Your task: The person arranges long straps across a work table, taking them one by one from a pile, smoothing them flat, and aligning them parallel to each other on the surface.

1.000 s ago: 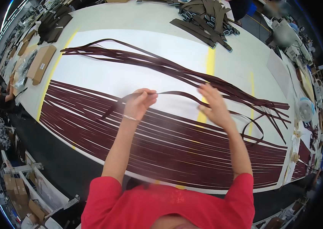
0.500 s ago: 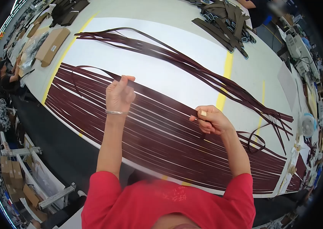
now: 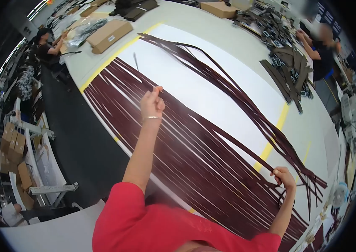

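Moved outward: our right hand (image 3: 285, 177), fingers clamped on one maroon strip (image 3: 245, 148); long axis slanting from it toward our left hand (image 3: 151, 106), curled, grip we cannot tell.

Long flat dark-maroon strips (image 3: 178, 138) are seen as matt, smooth, cloth-like bands; brown cardboard box (image 3: 109, 37) by the tabletop's far-left edge is seen as matt
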Motion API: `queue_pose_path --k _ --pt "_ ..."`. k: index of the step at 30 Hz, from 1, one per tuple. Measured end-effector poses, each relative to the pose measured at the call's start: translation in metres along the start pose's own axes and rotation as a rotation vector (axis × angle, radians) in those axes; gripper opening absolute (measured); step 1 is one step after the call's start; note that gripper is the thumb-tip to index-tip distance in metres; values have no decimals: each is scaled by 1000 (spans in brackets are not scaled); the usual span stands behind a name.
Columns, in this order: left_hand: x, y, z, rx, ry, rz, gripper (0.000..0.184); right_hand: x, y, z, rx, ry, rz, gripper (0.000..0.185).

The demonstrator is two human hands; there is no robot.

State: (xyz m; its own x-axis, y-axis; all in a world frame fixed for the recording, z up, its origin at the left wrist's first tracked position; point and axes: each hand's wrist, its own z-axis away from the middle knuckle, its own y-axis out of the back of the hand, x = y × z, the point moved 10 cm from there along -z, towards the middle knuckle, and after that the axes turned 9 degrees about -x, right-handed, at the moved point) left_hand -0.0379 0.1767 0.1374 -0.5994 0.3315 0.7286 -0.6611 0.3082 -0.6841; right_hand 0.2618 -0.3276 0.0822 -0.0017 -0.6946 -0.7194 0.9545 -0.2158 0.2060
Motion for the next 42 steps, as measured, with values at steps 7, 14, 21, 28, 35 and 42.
queue_pose_path --k 7,14,21,28,35,42 --pt "19 17 5 45 -110 -131 21 48 27 18 51 -165 50 23" --pt "18 19 -19 -37 40 -302 19 36 37 5 82 -153 9 16" --pt "95 94 -199 166 -83 -934 36 -140 -66 -132 95 176 -7 20" --pt "-35 73 -140 -443 -161 -1965 45 -173 -126 -263 39 14 190 15" --pt "-147 30 -93 -939 39 -2111 65 -176 -128 -280 13 -23 201 15" --pt "-132 49 -105 -887 69 -2297 68 -180 -145 -297 50 47 185 12"
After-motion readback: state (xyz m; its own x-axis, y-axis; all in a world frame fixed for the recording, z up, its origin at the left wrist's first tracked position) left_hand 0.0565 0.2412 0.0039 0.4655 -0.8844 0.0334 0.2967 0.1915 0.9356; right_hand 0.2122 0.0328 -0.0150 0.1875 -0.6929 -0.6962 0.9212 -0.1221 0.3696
